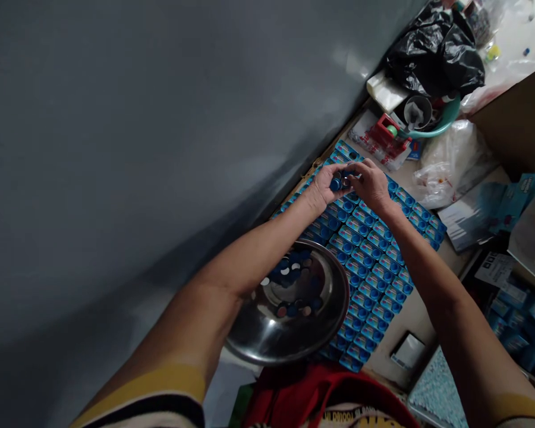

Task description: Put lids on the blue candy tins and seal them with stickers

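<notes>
Small round blue pieces (336, 183) sit in the person's left hand (325, 185), above the far part of the array of packs; at least two show, though the fingers hide too much for an exact count. The left grip is curled around them, palm turned up. The right hand (372, 185) meets it from the other side, its thumb and fingertips drawn close together at the pieces; whether that grip pinches one cannot be told. Beneath both hands, several dozen blue packs (364, 259) lie in slanting rows on the table (412, 312), too many and too covered to number. One steel bowl (271, 342) stands nearest the body, overlapping the near rows, with more than ten loose discs (295, 267) inside, some showing pale faces. Farther off are one red tape dispenser (386, 132) and one teal basin (448, 122) holding a cup (418, 113) among other items, with one black plastic bag (437, 53) just beyond. To the right lie one clear plastic bag (455, 160) and, nearer the body, one flat rectangular object (409, 351). A grey wall (160, 148) fills the left side.
</notes>
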`<act>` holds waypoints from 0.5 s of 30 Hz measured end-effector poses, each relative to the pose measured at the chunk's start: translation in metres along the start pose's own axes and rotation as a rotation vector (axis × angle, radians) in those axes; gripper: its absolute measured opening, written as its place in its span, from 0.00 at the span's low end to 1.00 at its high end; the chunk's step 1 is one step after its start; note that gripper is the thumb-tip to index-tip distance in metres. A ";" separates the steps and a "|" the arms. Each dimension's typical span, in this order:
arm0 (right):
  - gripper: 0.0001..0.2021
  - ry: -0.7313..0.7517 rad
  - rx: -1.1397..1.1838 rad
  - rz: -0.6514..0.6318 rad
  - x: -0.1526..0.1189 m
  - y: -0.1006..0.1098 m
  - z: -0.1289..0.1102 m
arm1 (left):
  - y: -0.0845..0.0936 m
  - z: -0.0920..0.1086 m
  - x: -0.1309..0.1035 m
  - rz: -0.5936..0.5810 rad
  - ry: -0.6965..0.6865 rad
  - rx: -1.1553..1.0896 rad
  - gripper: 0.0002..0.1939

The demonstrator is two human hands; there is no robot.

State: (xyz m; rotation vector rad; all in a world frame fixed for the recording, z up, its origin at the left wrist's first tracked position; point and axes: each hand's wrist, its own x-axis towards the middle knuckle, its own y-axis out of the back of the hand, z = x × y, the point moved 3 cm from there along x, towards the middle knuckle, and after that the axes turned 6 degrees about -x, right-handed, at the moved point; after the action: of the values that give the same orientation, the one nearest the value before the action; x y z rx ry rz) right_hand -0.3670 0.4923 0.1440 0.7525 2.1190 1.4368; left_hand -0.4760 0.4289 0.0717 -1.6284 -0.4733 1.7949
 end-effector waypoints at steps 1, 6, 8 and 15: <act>0.15 0.018 -0.018 -0.010 0.001 0.001 -0.001 | 0.001 0.000 0.002 0.013 0.011 0.013 0.03; 0.14 0.055 -0.012 -0.059 0.014 0.003 0.001 | 0.001 0.010 0.009 0.006 0.017 0.013 0.01; 0.11 0.047 0.012 -0.047 0.021 0.002 0.006 | -0.003 0.013 0.012 -0.035 0.007 0.023 0.02; 0.10 -0.089 0.053 0.122 0.034 -0.005 0.027 | -0.024 0.008 0.020 -0.117 -0.081 -0.004 0.06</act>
State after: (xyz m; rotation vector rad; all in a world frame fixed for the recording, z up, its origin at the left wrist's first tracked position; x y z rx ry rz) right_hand -0.3758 0.5317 0.1278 0.9636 2.0820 1.3855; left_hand -0.4779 0.4609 0.0745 -1.5029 -0.5966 1.7788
